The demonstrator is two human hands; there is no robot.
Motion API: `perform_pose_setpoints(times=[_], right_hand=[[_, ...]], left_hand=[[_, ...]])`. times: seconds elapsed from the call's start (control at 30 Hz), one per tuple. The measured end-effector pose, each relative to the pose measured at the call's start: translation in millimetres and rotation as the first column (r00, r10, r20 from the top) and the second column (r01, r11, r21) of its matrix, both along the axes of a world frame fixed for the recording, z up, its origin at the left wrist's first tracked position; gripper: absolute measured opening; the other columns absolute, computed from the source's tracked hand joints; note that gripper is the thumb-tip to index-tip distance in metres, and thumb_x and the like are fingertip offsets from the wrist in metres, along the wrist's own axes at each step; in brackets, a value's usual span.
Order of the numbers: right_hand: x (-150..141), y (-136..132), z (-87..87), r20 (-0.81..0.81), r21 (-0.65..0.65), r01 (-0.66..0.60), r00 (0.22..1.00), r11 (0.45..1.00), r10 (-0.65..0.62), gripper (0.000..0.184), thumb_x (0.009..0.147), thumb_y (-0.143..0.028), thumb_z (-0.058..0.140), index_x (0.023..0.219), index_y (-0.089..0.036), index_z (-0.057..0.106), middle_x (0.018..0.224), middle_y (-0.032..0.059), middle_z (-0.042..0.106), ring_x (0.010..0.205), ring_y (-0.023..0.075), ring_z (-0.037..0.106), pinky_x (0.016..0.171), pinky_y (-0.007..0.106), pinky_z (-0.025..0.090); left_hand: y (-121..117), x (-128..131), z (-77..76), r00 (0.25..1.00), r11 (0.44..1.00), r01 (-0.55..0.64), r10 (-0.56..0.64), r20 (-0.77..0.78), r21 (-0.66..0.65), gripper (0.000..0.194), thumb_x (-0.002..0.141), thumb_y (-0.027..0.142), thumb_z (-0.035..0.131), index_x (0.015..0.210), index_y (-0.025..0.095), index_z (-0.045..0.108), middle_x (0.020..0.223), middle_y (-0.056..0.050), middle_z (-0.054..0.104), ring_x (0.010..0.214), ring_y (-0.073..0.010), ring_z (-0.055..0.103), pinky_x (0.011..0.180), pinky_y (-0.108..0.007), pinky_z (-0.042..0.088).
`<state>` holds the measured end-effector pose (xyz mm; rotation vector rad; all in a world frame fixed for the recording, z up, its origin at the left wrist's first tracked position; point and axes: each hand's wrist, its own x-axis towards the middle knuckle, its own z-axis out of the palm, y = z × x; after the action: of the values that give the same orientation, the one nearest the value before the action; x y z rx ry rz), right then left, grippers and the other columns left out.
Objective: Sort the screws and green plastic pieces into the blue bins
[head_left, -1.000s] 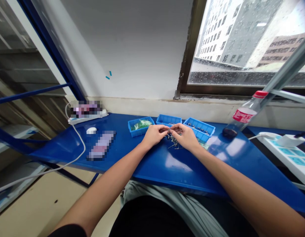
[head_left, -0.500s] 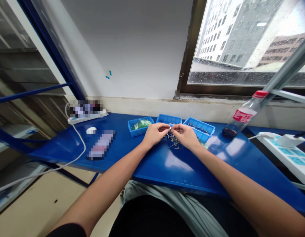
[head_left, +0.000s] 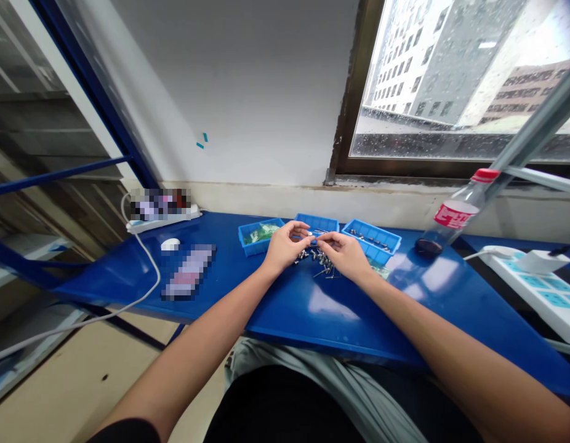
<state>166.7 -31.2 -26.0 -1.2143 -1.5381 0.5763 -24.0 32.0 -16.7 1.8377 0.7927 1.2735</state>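
Note:
My left hand (head_left: 285, 245) hovers over the blue table (head_left: 313, 301) with its fingers curled in a pinch on a small metal part too tiny to name. My right hand (head_left: 344, 253) is beside it, fingertips pinched on another small metal piece. Between and under the hands lies a loose pile of small metal screws or pins (head_left: 321, 261). Just behind the hands stand three small blue trays: the left blue tray (head_left: 260, 234) holds green bits, the middle blue tray (head_left: 318, 223) is partly hidden, and the right blue tray (head_left: 372, 237) holds several metal parts.
A plastic bottle (head_left: 455, 212) with a red cap leans at the right. A white power strip (head_left: 538, 286) lies at the far right, another power strip (head_left: 162, 216) with a white cable at the left. A blurred flat object (head_left: 189, 271) and a small white item (head_left: 170, 244) lie left of the trays.
My hands, pinched together over the pile before, have drawn slightly apart. The left hand has lifted and moved a little left and back toward the trays.

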Motion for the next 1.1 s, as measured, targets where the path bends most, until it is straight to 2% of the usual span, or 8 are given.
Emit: perform_pose_setpoints(times=[0.17,0.33,0.43,0.53,0.73,0.9,1.1], right_hand=[[0.5,0.2,-0.9,0.021,0.011,0.004,1.0,1.0,-0.004,0.024,0.092,-0.044,0.07,0.098,-0.023,0.078,0.092,0.0064,0.081,0.081,0.0251,0.075,0.077,0.039,0.062],[0.8,0.3,-0.5,0.033,0.009,-0.006,0.999,1.0,0.005,0.024,0.092,-0.046,0.07,0.097,-0.024,0.078,0.092,0.0069,0.081,0.08,0.0258,0.075,0.076,0.04,0.062],[1.1,0.5,-0.6,0.034,0.004,-0.006,0.999,1.0,0.006,0.024,0.092,-0.046,0.07,0.096,-0.024,0.078,0.091,0.0067,0.081,0.078,0.0256,0.074,0.075,0.04,0.061],[1.0,0.3,-0.4,0.034,0.01,-0.004,0.999,1.0,0.004,0.024,0.092,-0.046,0.069,0.096,-0.024,0.078,0.091,0.0064,0.081,0.078,0.025,0.074,0.076,0.039,0.062],[-0.3,-0.8,0.9,0.033,0.013,0.002,0.999,1.0,-0.003,0.023,0.092,-0.045,0.069,0.096,-0.024,0.077,0.09,0.006,0.08,0.077,0.0252,0.074,0.075,0.04,0.062],[-1.0,-1.4,1.7,0.034,0.023,0.007,0.999,1.0,-0.008,0.023,0.093,-0.046,0.069,0.096,-0.024,0.075,0.091,0.0067,0.08,0.079,0.0254,0.074,0.077,0.04,0.062],[-0.4,-2.0,2.0,0.002,0.061,0.04,0.999,0.997,-0.04,0.036,0.091,-0.059,0.073,0.092,-0.024,0.065,0.084,0.0058,0.075,0.078,0.0239,0.073,0.072,0.037,0.061]], left_hand=[[-2.0,-0.1,4.5,0.999,0.999,-0.05,0.05,0.005,-0.012,0.034,0.08,0.032,0.088,0.106,0.016,0.071,0.093,-0.007,0.076,0.085,-0.0176,0.075,0.081,-0.03,0.063],[-1.7,2.1,2.9,0.989,0.985,0.063,-0.04,0.141,-0.162,0.041,0.081,0.022,0.084,0.116,0.015,0.064,0.101,-0.011,0.08,0.086,-0.0202,0.08,0.085,-0.035,0.066],[-1.3,2.8,1.5,0.978,0.976,0.109,-0.071,0.195,-0.191,0.041,0.085,0.019,0.078,0.121,0.017,0.059,0.107,-0.013,0.08,0.094,-0.0235,0.082,0.09,-0.039,0.067],[-0.6,2.8,1.3,0.979,0.981,0.1,-0.067,0.191,-0.168,0.041,0.087,0.019,0.077,0.122,0.019,0.057,0.109,-0.012,0.08,0.097,-0.0242,0.082,0.09,-0.039,0.068],[1.1,2.4,2.9,0.987,0.997,0.016,-0.004,0.162,-0.071,0.044,0.081,0.021,0.084,0.117,0.018,0.058,0.103,-0.009,0.078,0.096,-0.0209,0.078,0.088,-0.035,0.066],[-0.2,1.7,3.7,0.984,0.998,0.038,-0.029,0.173,-0.048,0.043,0.08,0.019,0.083,0.116,0.017,0.06,0.102,-0.01,0.078,0.096,-0.0207,0.078,0.088,-0.035,0.065],[-15.1,0.2,10.2,0.997,0.993,0.06,-0.054,-0.059,0.098,0.033,0.088,0.014,0.074,0.119,0.018,0.066,0.106,-0.008,0.081,0.097,-0.0206,0.079,0.09,-0.034,0.063]])
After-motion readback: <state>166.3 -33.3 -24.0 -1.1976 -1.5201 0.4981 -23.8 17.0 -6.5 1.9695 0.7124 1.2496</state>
